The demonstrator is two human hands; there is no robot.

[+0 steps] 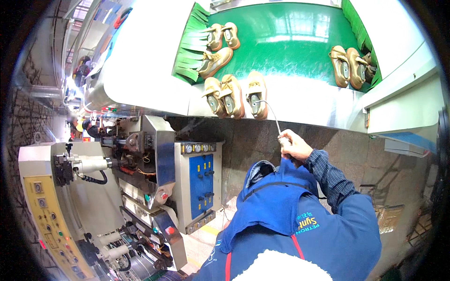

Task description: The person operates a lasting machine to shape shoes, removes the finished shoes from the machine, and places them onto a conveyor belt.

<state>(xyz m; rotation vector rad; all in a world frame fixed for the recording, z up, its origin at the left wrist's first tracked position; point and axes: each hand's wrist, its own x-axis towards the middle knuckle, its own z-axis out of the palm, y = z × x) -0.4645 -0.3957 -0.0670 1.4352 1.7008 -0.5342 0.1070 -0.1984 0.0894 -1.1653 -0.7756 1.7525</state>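
My right hand (295,146), at the end of a dark striped cuff, is closed around the grip of a thin bent metal hook (275,117). The hook's curved tip reaches into the opening of a tan lace-up shoe (256,89) at the white ledge by the belt. Just left of that shoe stands a pair of tan shoes (226,98), with grey inserts, probably shoe lasts, showing in their openings. My left hand does not show; blue work clothes fill the area below.
More tan shoes (222,36) sit on the green conveyor belt (281,47) near the left green strip curtain (187,56), and another pair (348,68) near the right one. A machine with a blue control panel (201,180) stands at lower left, beside a yellow button panel (54,220).
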